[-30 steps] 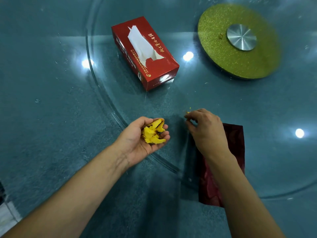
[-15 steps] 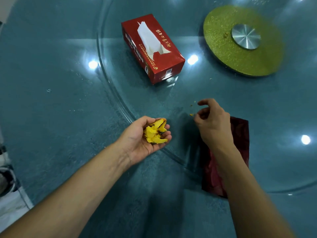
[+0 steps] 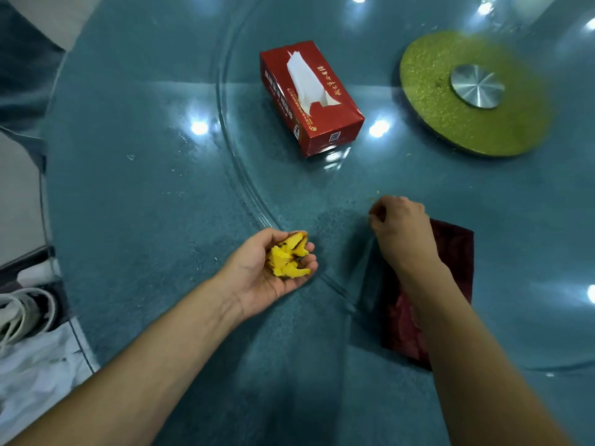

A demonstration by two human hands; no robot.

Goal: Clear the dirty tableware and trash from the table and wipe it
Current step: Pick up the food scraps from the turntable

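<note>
The left hand (image 3: 267, 272) lies palm-up, fingers cupped around yellow food scraps (image 3: 288, 259) in its palm, which have no clear long axis. At three o'clock, the right hand (image 3: 401, 233) pinches fingertips together on the glass turntable (image 3: 483, 220), over a dark red wrapper (image 3: 454, 259).

A teal-blue, finely speckled table (image 3: 135, 220) is shown under a clear glass turntable (image 3: 225, 149), on which white light reflections are seen. A red tissue box (image 3: 310, 101) is printed with gold characters, and a white tissue (image 3: 304, 80) is seen at its slot. An olive-green glittered disc (image 3: 431, 101) is capped by a brushed silver hub (image 3: 477, 86). Bright yellow scraps (image 3: 287, 258) with dark brown specks are held in the left hand (image 3: 267, 272). A dark red cloth (image 3: 450, 262) is partly covered by the right hand (image 3: 402, 233). Tiny yellow crumbs (image 3: 377, 190) are scattered beside it.
</note>
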